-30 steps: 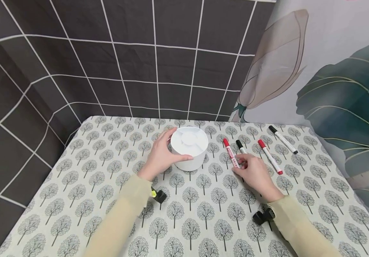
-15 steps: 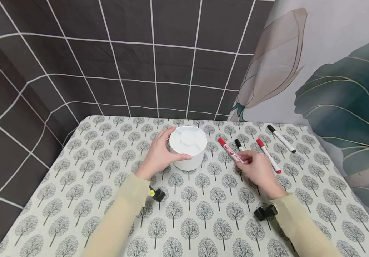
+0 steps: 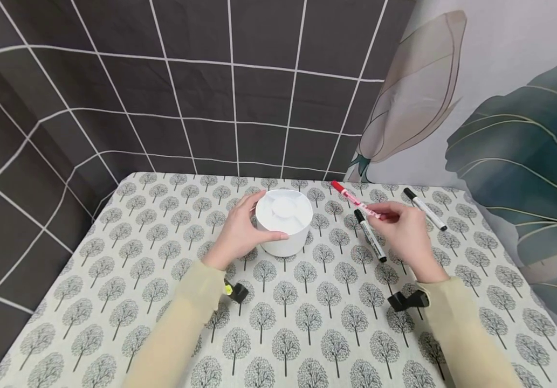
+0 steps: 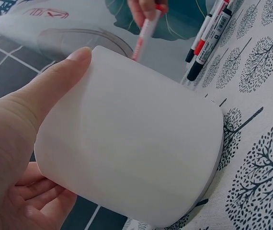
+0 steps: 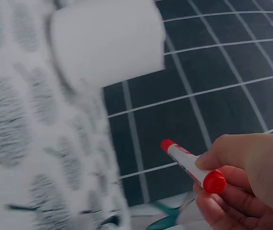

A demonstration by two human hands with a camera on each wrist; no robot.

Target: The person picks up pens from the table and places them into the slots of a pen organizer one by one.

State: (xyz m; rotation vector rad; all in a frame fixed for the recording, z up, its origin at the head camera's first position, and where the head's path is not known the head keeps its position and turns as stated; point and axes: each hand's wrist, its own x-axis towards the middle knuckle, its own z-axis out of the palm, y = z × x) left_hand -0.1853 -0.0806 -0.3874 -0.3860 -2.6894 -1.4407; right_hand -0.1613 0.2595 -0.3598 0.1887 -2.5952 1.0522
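My left hand (image 3: 239, 233) grips a round white divided container (image 3: 288, 245) by its side, thumb at the front and fingers behind. In the left wrist view the container's smooth wall (image 4: 136, 139) fills the middle. My right hand (image 3: 406, 234) pinches a red-capped whiteboard marker (image 3: 353, 200) near its tail end, its cap pointing away to the far left. The right wrist view shows that marker (image 5: 187, 165) between thumb and fingers, raised above the table. Just below it in the head view, a black-capped marker (image 3: 370, 237) lies on the cloth.
Another black-capped marker (image 3: 425, 209) lies farther right on the tree-print tablecloth (image 3: 307, 312). A second red marker, hidden by the right hand in the head view, lies among the black ones in the left wrist view. A dark gridded curtain (image 3: 162, 91) hangs behind the table.
My right hand has lifted the red marker off the cloth and moved away and to the right, uncovering the nearer black marker. My left hand has stayed on the container.
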